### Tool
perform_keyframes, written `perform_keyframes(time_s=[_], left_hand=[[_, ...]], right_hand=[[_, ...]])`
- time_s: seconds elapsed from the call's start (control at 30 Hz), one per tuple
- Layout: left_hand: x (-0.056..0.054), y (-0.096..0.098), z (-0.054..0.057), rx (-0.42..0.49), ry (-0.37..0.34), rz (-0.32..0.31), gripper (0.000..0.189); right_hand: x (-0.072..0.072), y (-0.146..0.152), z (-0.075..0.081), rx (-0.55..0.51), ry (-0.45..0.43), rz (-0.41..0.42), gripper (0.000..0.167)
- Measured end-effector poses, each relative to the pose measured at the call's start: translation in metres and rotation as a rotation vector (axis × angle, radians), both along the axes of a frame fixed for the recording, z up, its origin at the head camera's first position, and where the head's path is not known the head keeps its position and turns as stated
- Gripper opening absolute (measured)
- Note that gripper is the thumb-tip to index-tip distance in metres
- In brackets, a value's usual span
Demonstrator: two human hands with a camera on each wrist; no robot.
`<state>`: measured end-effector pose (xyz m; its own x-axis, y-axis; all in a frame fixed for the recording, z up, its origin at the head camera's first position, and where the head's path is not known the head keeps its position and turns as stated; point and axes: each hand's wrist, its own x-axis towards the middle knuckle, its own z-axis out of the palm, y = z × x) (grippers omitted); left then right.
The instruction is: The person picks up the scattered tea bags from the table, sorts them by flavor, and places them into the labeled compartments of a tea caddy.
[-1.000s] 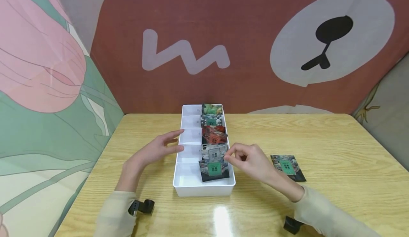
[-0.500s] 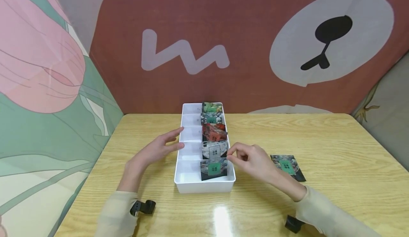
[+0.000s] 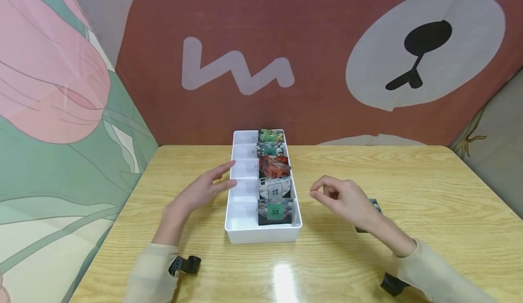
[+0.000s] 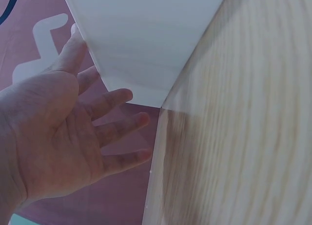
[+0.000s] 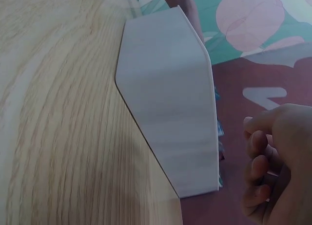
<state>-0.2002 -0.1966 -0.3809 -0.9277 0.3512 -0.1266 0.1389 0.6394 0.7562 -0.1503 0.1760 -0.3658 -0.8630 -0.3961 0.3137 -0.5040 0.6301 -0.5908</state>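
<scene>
A long white compartment box [image 3: 241, 237] stands on the table, with dividers across it. Along its right side sits a row of printed packets: a black one with a green label [image 3: 275, 212] nearest, then a grey one [image 3: 275, 188], a red one [image 3: 274, 167] and greenish ones [image 3: 271, 136] at the back. My left hand [image 3: 200, 192] touches the box's left rim with fingers spread. To the right of the box, my right hand [image 3: 345, 201] hovers apart from it, loosely curled, thumb near forefinger, nothing held. In the right wrist view that hand [image 5: 280, 161] is beside the box wall.
Another dark packet [image 3: 373, 204] lies on the table to the right, mostly hidden under my right forearm. The wooden table [image 3: 441, 203] meets a patterned cloth wall [image 3: 310, 112] at its far edge. A black camera is strapped on each wrist.
The box has slid slightly away towards the wall, my left hand staying at its rim. My right hand has left the box's right edge and moved right, over the loose packet.
</scene>
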Motion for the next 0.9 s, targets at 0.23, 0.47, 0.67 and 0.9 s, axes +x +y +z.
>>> perform_keyframes(time_s=[0.23, 0.47, 0.67, 0.9], left_hand=[[0.0, 0.003, -0.002, 0.001, 0.015, 0.015, 0.069], [0.001, 0.002, -0.002, 0.024, 0.02, 0.015, 0.065], [0.002, 0.002, -0.002, 0.038, 0.009, 0.026, 0.064], [0.003, 0.002, -0.003, 0.034, -0.023, 0.054, 0.064]], right_hand=[[0.0, 0.03, 0.0, 0.065, 0.023, -0.047, 0.004], [-0.002, 0.064, -0.004, 0.176, -0.047, -0.096, 0.015], [-0.002, 0.087, -0.011, 0.199, -0.186, -0.065, 0.028], [0.0, 0.108, -0.02, 0.221, -0.235, -0.066, 0.032]])
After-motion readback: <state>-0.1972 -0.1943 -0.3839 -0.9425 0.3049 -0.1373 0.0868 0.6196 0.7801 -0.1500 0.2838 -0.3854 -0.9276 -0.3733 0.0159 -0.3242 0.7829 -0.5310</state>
